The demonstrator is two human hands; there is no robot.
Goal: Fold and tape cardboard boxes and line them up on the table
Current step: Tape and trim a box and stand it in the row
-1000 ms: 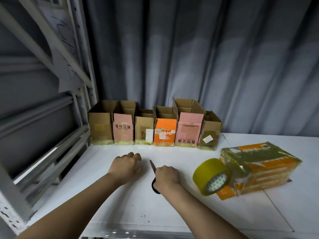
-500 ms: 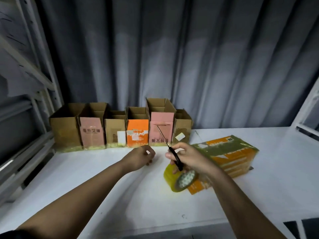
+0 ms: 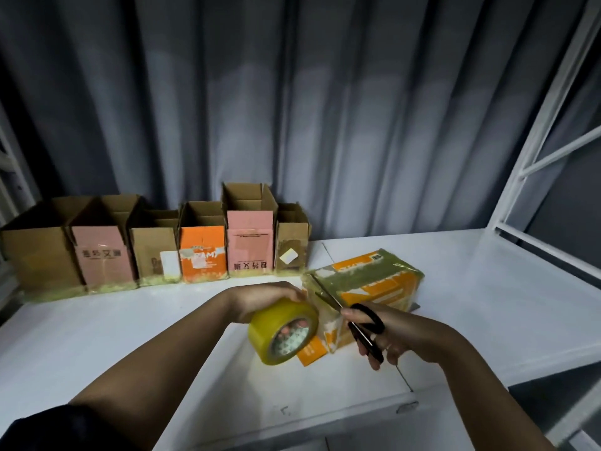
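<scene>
Left hand curled over top of yellow tape roll, gripping it; roll upright on edge, whether it touches white table cannot tell. Right hand wraps black scissors handles; blades nearly together, tip pointing at taped bundle of flat orange cardboard, which lies on table just right of roll. Six open boxes stand in row along back edge, touching side by side, against grey curtain. White rack frame at right.

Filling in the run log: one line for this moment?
left hand: grips tape roll | right hand: holds scissors at taped bundle | six open boxes lined up
</scene>
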